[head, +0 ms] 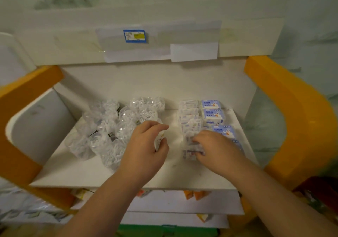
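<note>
My left hand [146, 145] is curled round a small clear tub with a printed label [158, 139], at the middle of a white shelf [170, 174]. My right hand [215, 147] pinches a clear flat packet [192, 150] at the near end of a row of similar packets [189, 116]. Blue and white boxes [213, 114] line up to the right of that row. A heap of clear round tubs holding white sticks [109, 127] lies left of my left hand.
Orange side frames [285, 98] flank the shelf on both sides. A shelf above carries a blue price tag [134, 35] and white paper strips. Lower shelves with orange packets [193, 194] show beneath. A white bin wall [38, 119] stands at the left.
</note>
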`<state>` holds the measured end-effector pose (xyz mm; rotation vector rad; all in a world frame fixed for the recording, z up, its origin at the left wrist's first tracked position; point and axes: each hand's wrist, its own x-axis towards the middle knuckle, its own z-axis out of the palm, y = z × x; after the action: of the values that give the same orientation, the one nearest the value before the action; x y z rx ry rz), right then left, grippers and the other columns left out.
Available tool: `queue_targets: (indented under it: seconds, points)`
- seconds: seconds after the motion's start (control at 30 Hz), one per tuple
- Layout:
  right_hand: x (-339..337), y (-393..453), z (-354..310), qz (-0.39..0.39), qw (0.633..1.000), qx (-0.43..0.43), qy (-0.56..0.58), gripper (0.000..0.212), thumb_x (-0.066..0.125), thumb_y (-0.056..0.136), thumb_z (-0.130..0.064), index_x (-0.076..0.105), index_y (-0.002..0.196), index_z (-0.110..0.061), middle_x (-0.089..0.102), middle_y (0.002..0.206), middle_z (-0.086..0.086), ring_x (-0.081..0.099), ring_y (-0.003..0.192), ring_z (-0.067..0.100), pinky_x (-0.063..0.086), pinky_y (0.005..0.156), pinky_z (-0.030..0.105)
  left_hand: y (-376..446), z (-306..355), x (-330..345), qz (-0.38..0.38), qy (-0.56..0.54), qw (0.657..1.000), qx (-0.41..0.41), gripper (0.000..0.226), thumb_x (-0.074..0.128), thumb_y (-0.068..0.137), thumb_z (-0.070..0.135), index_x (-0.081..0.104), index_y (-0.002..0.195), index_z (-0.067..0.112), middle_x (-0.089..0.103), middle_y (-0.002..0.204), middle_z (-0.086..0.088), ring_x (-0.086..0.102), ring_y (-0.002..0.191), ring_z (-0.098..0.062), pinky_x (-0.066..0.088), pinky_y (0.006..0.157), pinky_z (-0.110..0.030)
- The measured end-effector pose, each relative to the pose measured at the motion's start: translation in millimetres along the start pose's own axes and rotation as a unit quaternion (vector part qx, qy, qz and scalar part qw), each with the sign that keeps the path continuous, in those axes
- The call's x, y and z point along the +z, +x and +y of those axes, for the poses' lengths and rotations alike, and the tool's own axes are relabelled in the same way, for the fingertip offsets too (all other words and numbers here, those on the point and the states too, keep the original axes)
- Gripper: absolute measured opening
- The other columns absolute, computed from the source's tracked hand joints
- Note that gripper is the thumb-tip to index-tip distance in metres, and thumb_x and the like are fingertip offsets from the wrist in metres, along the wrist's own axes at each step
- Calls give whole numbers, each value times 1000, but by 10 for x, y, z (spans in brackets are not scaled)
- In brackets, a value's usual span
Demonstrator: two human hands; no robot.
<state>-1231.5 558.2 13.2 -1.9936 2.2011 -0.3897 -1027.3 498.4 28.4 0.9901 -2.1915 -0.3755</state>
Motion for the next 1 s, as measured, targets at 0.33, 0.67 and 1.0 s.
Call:
queue_targets:
  seconds: [0.33, 0.67, 1.0]
  points:
    - [-220, 15, -299, 130, 985, -49, 104, 33, 67, 84, -34, 64, 116, -28, 59, 116, -11, 57, 107, 13, 47, 90, 31, -124, -168, -399, 11, 50, 999, -17, 36, 62, 87, 23, 61, 123, 27, 51, 118, 18, 48, 114, -2, 37, 97, -18]
    - [33, 570, -1167, 119, 972, -96, 176, 39, 66, 86, -32, 61, 124, -24, 54, 122, -14, 53, 110, 2, 32, 89, 6, -181, -1053, -1116, 30, 94, 988, -118, 38, 56, 91, 35, 55, 129, 32, 45, 124, 25, 44, 114, 2, 39, 96, -21]
    - [198, 1551, -2065, -4, 995, -65, 76, 62, 57, 90, -44, 39, 145, -23, 39, 143, -6, 47, 125, 14, 41, 98, 28, 302, -2122, -1265, -3, 38, 973, -226, 48, 47, 95, 43, 43, 141, 31, 39, 145, 11, 54, 115, -16, 45, 94, -33]
